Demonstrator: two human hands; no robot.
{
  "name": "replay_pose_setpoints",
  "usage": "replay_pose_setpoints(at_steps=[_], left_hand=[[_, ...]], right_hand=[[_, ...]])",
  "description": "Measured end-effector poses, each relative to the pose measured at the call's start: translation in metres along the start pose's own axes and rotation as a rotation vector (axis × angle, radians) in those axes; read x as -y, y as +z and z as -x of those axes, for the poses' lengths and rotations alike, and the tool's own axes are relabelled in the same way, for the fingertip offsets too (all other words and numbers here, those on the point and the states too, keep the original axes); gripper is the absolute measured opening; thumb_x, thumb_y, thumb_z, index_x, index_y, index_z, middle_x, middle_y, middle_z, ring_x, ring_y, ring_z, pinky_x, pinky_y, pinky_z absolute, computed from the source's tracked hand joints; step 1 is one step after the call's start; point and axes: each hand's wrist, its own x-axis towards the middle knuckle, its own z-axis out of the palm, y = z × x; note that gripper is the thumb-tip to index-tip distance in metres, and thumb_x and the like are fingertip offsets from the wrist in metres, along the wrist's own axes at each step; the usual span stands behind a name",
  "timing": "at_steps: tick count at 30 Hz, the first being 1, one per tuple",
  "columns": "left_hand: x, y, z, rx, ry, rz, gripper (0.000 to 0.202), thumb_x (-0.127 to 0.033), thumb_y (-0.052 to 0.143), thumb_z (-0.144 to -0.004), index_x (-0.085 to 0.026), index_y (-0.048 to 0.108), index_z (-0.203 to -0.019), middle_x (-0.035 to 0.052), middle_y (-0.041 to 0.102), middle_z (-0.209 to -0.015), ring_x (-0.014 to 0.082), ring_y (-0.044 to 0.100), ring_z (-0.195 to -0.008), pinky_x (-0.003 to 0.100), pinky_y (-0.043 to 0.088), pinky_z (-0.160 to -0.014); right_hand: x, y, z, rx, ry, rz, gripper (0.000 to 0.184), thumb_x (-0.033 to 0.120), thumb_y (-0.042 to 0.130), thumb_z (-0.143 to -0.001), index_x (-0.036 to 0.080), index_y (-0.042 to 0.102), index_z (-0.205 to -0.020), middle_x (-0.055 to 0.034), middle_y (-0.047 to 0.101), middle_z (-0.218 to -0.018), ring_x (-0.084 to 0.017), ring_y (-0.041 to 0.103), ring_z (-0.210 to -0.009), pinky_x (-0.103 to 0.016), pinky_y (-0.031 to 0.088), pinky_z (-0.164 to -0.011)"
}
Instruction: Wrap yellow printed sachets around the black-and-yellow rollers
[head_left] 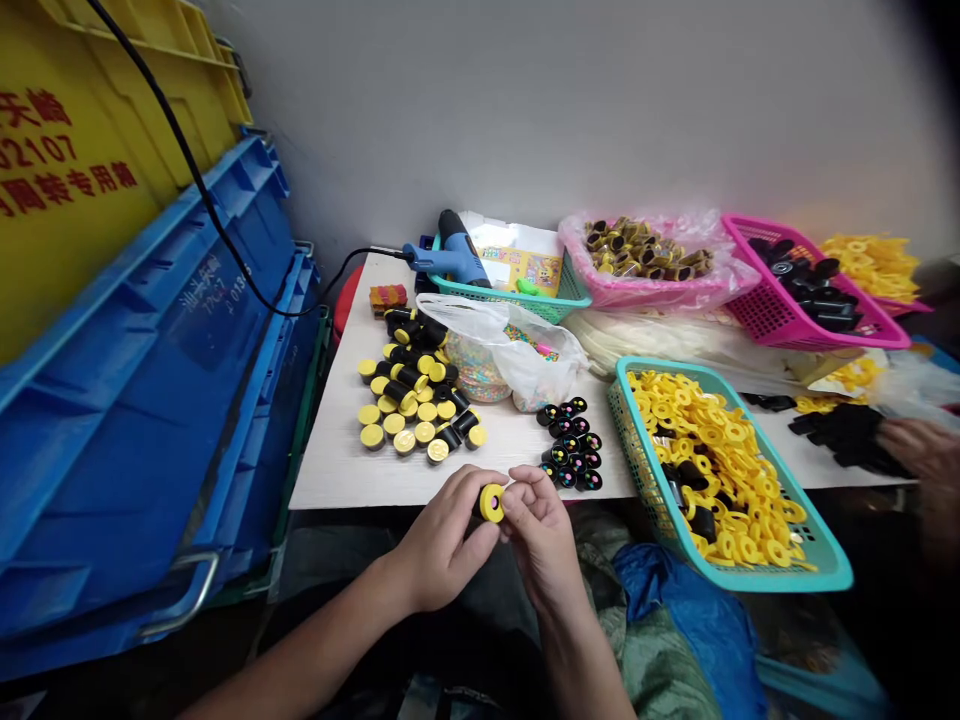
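A small black cylinder with a yellow ring cap [491,503] is between my two hands, just in front of the table edge. My left hand [448,540] wraps its fingers and thumb round the cylinder. At the cap's right rim, the thumb and fingers of my right hand [538,520] are pinched together against it. Beyond my hands stand short black cups [574,445] with coloured beads inside. Left of them lies a heap of black cylinders with yellow ends [420,400]. A teal basket [814,578] to the right holds yellow rings [739,490] and black cylinders.
A white plastic bag of coloured beads [517,360] sits mid-table. Behind it, a blue heat gun [457,255] rests on a teal tray [555,308]. Pink baskets [817,335] line the back. Blue crates [142,330] are stacked at left. Another person's hand [919,445] is at far right.
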Motion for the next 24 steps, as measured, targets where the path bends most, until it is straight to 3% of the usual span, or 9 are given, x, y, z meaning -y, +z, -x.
replay_pose_setpoints(at_steps=[4, 6, 9, 12, 16, 19, 24], left_hand=[[0.001, 0.001, -0.001, -0.034, 0.02, -0.034, 0.027, -0.022, 0.033, -0.09, -0.019, 0.046, -0.113, 0.0105, 0.055, -0.105, 0.0222, 0.053, -0.098, 0.037, 0.045, -0.086], [0.004, 0.002, 0.001, -0.025, 0.062, -0.077, 0.03, -0.021, 0.032, -0.089, -0.019, 0.043, -0.117, 0.0109, 0.054, -0.107, 0.023, 0.053, -0.1, 0.038, 0.044, -0.086], [0.009, 0.005, 0.003, -0.045, 0.138, -0.271, 0.047, -0.022, 0.038, -0.085, -0.02, 0.03, -0.131, 0.013, 0.052, -0.117, 0.0278, 0.048, -0.109, 0.045, 0.037, -0.094], [0.011, 0.008, 0.004, -0.112, 0.256, -0.381, 0.063, -0.022, 0.042, -0.079, -0.021, 0.018, -0.138, 0.0128, 0.05, -0.118, 0.0299, 0.046, -0.11, 0.051, 0.031, -0.097], [0.009, 0.012, 0.001, -0.141, 0.363, -0.238, 0.057, -0.021, 0.042, -0.076, -0.024, 0.028, -0.131, 0.0084, 0.054, -0.103, 0.0268, 0.05, -0.099, 0.046, 0.038, -0.089], [0.006, 0.013, -0.003, -0.121, 0.386, -0.164, 0.056, -0.02, 0.045, -0.078, -0.027, 0.027, -0.131, 0.0079, 0.054, -0.102, 0.0266, 0.048, -0.099, 0.046, 0.039, -0.087], [0.007, 0.01, -0.007, -0.04, 0.387, 0.154, 0.055, -0.031, 0.038, -0.089, -0.024, 0.013, -0.138, 0.0098, 0.052, -0.102, 0.0253, 0.05, -0.093, 0.049, 0.038, -0.084]], right_hand=[[-0.005, -0.001, 0.0, 0.033, 0.023, -0.001, 0.03, 0.03, 0.075, -0.069, 0.023, 0.053, -0.087, 0.0069, 0.053, -0.062, -0.007, 0.043, -0.049, -0.017, 0.034, -0.046], [-0.005, -0.002, 0.0, 0.07, 0.047, -0.019, 0.031, 0.034, 0.075, -0.068, 0.024, 0.055, -0.09, 0.004, 0.057, -0.073, -0.009, 0.049, -0.059, -0.018, 0.038, -0.052], [-0.001, 0.001, 0.002, 0.227, 0.128, -0.066, 0.043, 0.052, 0.068, -0.07, 0.023, 0.059, -0.101, -0.0027, 0.06, -0.091, -0.016, 0.056, -0.08, -0.027, 0.044, -0.07], [0.001, 0.006, 0.004, 0.364, 0.167, -0.079, 0.05, 0.059, 0.067, -0.066, 0.02, 0.064, -0.097, -0.0048, 0.06, -0.088, -0.02, 0.056, -0.083, -0.032, 0.043, -0.077], [0.0, 0.014, 0.008, 0.313, 0.127, -0.167, 0.045, 0.051, 0.073, -0.06, 0.021, 0.064, -0.092, -0.0052, 0.06, -0.094, -0.024, 0.054, -0.091, -0.034, 0.043, -0.081], [0.0, 0.01, 0.007, 0.311, 0.1, -0.202, 0.041, 0.051, 0.071, -0.062, 0.02, 0.064, -0.089, -0.0065, 0.059, -0.099, -0.025, 0.052, -0.095, -0.034, 0.042, -0.083], [0.0, -0.01, 0.004, 0.508, 0.235, -0.343, 0.058, 0.061, 0.056, -0.073, 0.017, 0.062, -0.111, -0.0073, 0.056, -0.093, -0.02, 0.051, -0.084, -0.031, 0.042, -0.077]])
